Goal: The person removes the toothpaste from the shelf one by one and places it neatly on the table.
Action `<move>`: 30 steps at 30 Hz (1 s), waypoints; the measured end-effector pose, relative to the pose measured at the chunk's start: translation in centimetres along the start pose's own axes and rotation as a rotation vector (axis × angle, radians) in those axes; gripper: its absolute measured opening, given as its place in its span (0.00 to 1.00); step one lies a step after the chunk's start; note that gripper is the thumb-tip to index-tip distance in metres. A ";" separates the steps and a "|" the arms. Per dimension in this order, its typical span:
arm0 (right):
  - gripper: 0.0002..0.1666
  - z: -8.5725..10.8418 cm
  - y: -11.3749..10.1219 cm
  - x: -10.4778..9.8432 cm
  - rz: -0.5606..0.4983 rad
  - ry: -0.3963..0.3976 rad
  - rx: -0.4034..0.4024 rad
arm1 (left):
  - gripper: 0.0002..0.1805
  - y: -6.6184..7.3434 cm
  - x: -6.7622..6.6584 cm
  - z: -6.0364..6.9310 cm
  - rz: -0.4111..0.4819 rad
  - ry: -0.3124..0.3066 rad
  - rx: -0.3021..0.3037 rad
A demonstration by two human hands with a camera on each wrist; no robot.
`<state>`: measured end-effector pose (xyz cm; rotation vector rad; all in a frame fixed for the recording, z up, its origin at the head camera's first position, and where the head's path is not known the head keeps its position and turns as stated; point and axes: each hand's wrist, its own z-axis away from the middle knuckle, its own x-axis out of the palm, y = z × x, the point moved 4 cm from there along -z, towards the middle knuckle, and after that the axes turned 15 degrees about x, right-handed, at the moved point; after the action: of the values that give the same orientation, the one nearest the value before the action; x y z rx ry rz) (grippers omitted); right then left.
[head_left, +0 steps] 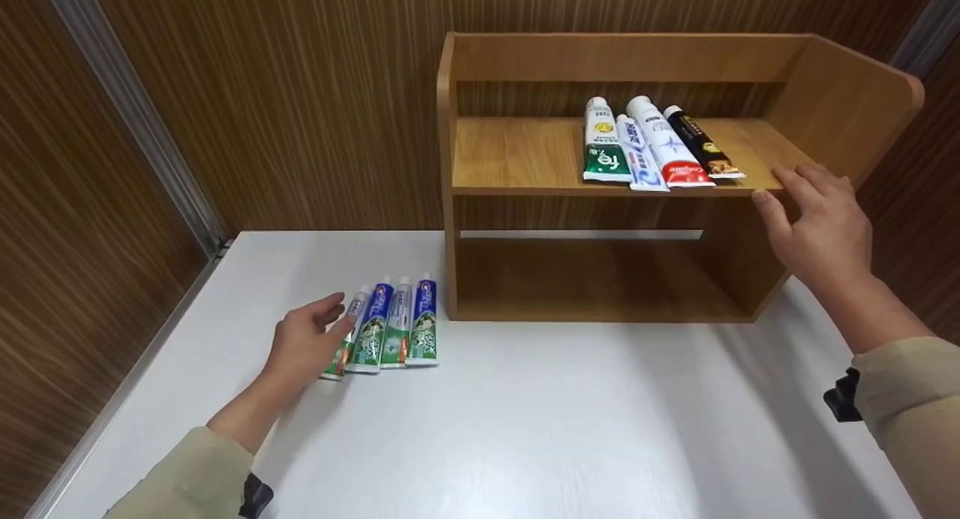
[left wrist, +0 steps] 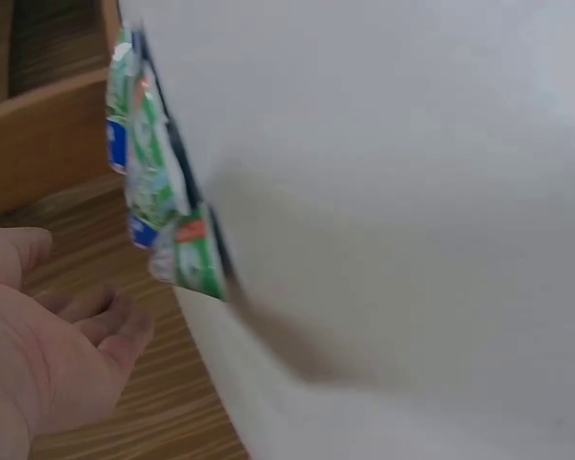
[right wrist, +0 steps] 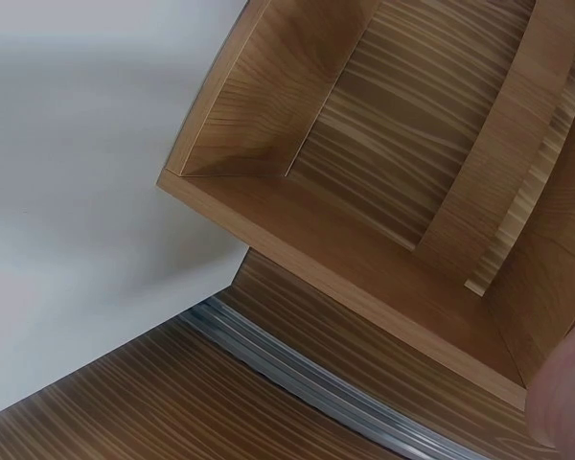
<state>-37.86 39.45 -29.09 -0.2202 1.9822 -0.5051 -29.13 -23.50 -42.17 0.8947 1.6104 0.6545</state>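
Note:
My left hand (head_left: 304, 343) hovers at the left end of a row of several toothpaste tubes (head_left: 424, 324) on the white table. Its fingers are parted and grip nothing; in the left wrist view the palm (left wrist: 53, 359) shows beside the tubes (left wrist: 153, 163). Partly behind that hand is the leftmost tube (head_left: 358, 305), silver and green. My right hand (head_left: 825, 219) is at the right front edge of the wooden shelf's (head_left: 517, 155) upper board, fingers extended and holding nothing. Only part of it (right wrist: 561, 393) shows in the right wrist view.
On the upper board lie more toothpaste tubes: a green-and-white one (head_left: 604, 140), a small blue-and-white one (head_left: 640, 155), a red-and-white one (head_left: 670, 144) and a black one (head_left: 701, 144). The shelf's lower board (head_left: 600, 279) rests on the white table (head_left: 525, 429). Wood-grained walls (head_left: 322, 106) enclose the table.

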 end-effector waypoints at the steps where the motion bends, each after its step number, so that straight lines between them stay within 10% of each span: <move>1: 0.39 0.0 0.0 0.0 -0.001 0.001 0.001 | 0.32 0.6 0.0 -0.1 0.002 0.000 0.013; 30: 0.40 0.1 0.0 0.0 0.013 0.007 0.010 | 0.32 19.8 5.2 -3.7 0.078 -0.111 0.474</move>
<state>-37.74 39.40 -29.11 -0.1997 1.9862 -0.5076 -29.04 -7.97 -28.32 1.3192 1.6637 0.2672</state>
